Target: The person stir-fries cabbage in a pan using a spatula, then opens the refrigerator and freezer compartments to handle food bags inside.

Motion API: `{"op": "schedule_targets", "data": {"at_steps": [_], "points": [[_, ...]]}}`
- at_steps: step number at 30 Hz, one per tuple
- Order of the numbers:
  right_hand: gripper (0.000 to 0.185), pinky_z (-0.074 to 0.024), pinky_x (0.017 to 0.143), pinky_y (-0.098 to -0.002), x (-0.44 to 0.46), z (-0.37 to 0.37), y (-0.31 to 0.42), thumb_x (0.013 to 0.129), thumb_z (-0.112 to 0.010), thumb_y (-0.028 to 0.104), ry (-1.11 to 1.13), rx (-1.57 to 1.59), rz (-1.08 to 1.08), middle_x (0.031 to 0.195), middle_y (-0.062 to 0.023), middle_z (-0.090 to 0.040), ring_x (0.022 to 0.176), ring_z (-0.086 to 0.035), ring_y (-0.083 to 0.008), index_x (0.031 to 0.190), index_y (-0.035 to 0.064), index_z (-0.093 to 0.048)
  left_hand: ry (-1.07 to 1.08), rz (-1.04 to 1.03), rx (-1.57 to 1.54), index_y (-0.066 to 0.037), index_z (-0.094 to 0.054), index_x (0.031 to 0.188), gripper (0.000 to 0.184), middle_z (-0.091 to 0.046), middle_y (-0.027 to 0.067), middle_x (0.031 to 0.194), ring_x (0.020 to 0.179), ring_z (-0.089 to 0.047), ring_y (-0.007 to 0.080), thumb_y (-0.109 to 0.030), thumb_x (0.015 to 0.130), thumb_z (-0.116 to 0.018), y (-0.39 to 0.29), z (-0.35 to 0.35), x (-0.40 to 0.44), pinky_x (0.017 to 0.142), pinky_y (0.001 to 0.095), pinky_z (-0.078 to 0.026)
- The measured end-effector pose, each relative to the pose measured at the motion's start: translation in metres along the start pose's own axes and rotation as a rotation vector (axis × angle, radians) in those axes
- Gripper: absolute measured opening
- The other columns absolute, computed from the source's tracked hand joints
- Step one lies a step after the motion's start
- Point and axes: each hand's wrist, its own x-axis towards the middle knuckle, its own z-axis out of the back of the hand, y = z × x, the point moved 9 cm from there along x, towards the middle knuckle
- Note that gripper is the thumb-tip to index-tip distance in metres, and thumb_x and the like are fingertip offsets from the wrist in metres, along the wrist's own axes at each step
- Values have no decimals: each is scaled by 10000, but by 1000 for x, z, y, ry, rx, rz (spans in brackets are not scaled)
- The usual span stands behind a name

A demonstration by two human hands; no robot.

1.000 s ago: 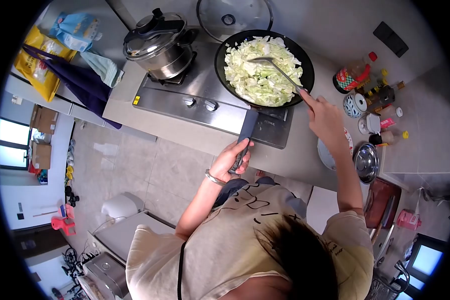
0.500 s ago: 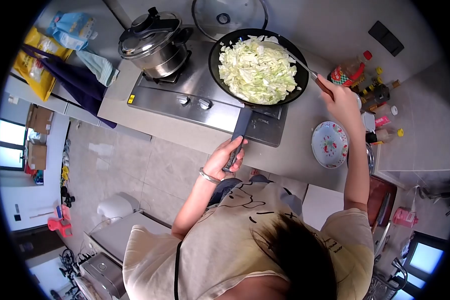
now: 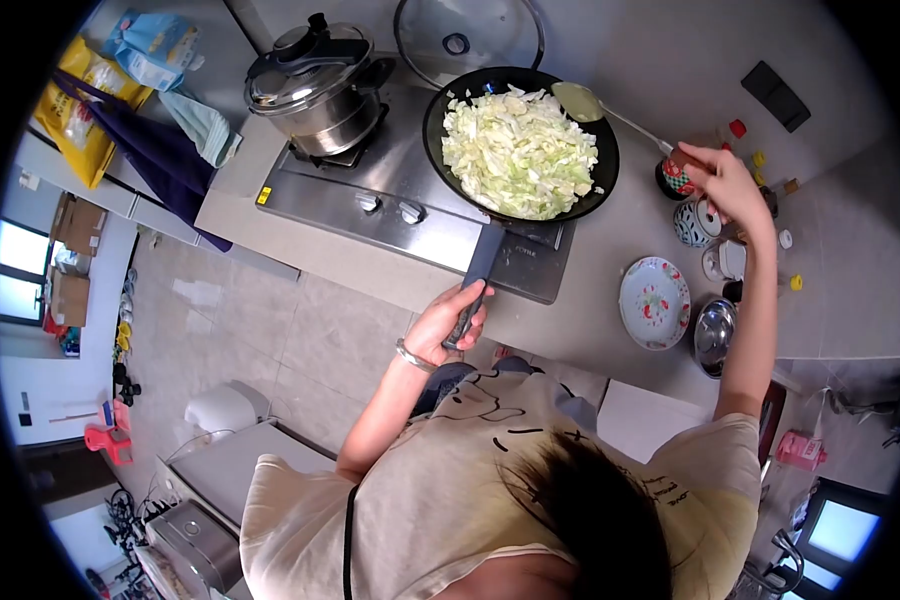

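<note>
Pan [image 3: 607,168] of chopped cabbage [image 3: 520,150] on the stove [image 3: 305,190], both hands gripping.
Left hand [image 3: 450,322] wraps the pan handle [image 3: 485,252]; right hand [image 3: 735,195] is closed on the handle end of the spatula [image 3: 577,102], its wide end over the pan's right rim, contact unclear. Cabbage sits piled inside the pan. Pressure cooker [image 3: 325,115] on the stove's left side; floral plate [image 3: 655,304] and metal bowl [image 3: 715,337] on the counter [image 3: 595,268], right of the pan.

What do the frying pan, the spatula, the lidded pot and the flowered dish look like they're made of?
Frying pan: probably coated metal; its black wall looks smooth. Spatula: shaft likely metal, by its silvery gleam; head unclear. Lidded pot: likely polished steel, mirror-bright, with black, perhaps plastic fittings. Flowered dish: smooth white; ceramic, enamel or melamine, I can't tell which.
</note>
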Motion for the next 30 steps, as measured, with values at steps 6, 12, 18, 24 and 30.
{"op": "schedule_targets", "data": {"at_steps": [6, 12, 18, 24, 30], "points": [[389, -267, 293, -192, 90, -10, -56, 880, -494, 185, 355, 279, -139, 596, -55, -548, 377, -403, -42, 1241, 40, -495, -45, -7, 18, -47, -491, 1006, 281, -475, 1, 580, 369, -397, 75, -315, 927, -472, -3, -2, -3, 311, 202, -283], [492, -187, 329, -174, 117, -76, -63, 850, -595, 342, 522, 443, -95, 649, -12, -520, 416, -302, -11, 1262, 94, -491, -67, -7, 31, -36, -497, 1010, 280, -472, 3, 569, 343, -371, 71, -302, 938, -453, -4, -4, -4, 306, 198, -277], [473, -456, 585, -245, 43, -61, -13, 790, -658, 138, 299, 155, 305, 796, -42, -631, 629, -530, -91, 1235, 65, -518, -58, -21, 15, -35, -494, 1015, 285, -470, -1, 565, 337, -365, 65, -306, 938, -450, -3, -2, -2, 303, 196, -282], [524, -415, 575, -353, -75, -22, 42, 686, -662, 68, -113, -411, 577, 726, -142, -521, 584, -498, -307, 1185, 200, -571, -51, -5, 8, -33, -491, 1019, 286, -471, -4, 567, 338, -358, 61, -305, 938, -450, -2, -2, -2, 299, 190, -279], [466, -411, 539, -368, -145, 12, 75, 698, -636, 67, -100, -686, 421, 673, -114, -520, 581, -528, -279, 1142, 204, -603, -55, -3, 21, -36, -488, 1027, 289, -473, -1, 575, 337, -354, 62, -308, 938, -450, -2, -1, -1, 298, 189, -277]]}}
